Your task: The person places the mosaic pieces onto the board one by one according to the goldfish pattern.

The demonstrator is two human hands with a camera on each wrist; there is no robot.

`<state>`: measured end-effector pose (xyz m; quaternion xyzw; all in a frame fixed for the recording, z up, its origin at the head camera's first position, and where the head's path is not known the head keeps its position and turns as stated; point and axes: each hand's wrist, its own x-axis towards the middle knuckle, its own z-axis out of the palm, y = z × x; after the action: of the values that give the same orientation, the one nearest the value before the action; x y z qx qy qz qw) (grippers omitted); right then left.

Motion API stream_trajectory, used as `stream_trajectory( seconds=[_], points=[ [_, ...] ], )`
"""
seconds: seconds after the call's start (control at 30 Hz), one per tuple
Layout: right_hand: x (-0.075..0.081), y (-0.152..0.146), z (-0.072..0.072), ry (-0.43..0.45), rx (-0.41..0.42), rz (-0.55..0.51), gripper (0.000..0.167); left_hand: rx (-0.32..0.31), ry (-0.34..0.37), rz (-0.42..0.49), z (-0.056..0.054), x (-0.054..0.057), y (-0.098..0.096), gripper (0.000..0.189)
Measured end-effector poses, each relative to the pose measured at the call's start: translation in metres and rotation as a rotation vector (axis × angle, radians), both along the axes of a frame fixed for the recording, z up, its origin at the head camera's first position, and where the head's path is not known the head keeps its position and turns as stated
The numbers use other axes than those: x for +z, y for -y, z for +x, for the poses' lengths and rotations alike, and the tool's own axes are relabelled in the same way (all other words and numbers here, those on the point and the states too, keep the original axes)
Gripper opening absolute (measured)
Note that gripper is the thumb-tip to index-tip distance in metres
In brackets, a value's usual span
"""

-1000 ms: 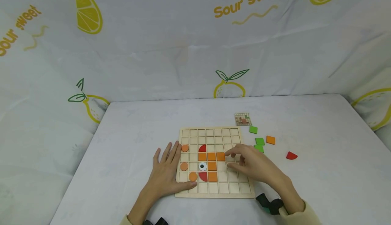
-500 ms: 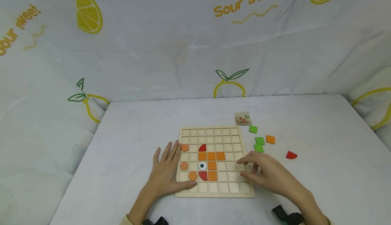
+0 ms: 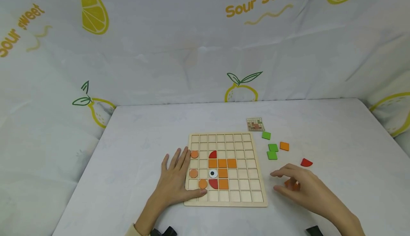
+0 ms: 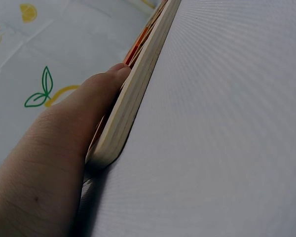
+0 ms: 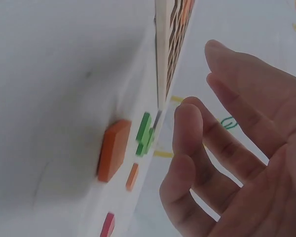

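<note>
My left hand (image 3: 175, 182) rests on the left edge of a wooden grid board (image 3: 230, 204), fingers spread, thumb over the lower corner. Its thumb (image 4: 91, 96) lies against the board's rim in the left wrist view. Orange squares (image 3: 223, 173), orange discs (image 3: 193, 173), red quarter-circles (image 3: 213, 184) and a white eye disc (image 3: 213, 173) sit in the grid. Right of the board, my right hand (image 3: 304, 189) hovers, fingers loosely bent with nothing between them. Under it lies a loose orange square tile (image 5: 114, 149), partly hidden by the hand in the head view.
Several green squares (image 3: 272, 155), another orange square (image 3: 284, 146) and a red quarter-circle (image 3: 306, 162) lie right of the board. A small pattern card (image 3: 255, 124) is behind them. White cloth with lemon prints (image 3: 160, 68) hangs along the table's back edge.
My right hand has moved off the grid, rightward and toward the front, to above the loose orange tile. The left hand and the pieces on the board stay put.
</note>
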<state>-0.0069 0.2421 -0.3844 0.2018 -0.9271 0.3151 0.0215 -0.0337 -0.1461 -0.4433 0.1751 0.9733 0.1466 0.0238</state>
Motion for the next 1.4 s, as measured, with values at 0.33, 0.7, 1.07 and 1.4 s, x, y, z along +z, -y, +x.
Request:
stream_trajectory(
  seconds=[0.33,0.7,1.07,1.4],
  points=[
    [-0.013,-0.026,0.008,0.017,-0.002,0.044,0.041,0.0,0.011,0.005,0.0,0.0,0.0,0.132],
    [-0.019,-0.037,0.008,0.031,-0.007,0.094,0.043,0.002,0.014,0.011,0.0,0.0,0.0,0.132],
    [-0.017,-0.034,0.002,0.108,-0.028,0.127,0.035,0.001,0.034,0.004,0.0,0.003,-0.001,0.132],
    [-0.013,-0.033,-0.004,0.228,-0.04,0.162,0.033,0.001,0.022,-0.005,0.0,0.002,-0.001,0.133]
  ],
)
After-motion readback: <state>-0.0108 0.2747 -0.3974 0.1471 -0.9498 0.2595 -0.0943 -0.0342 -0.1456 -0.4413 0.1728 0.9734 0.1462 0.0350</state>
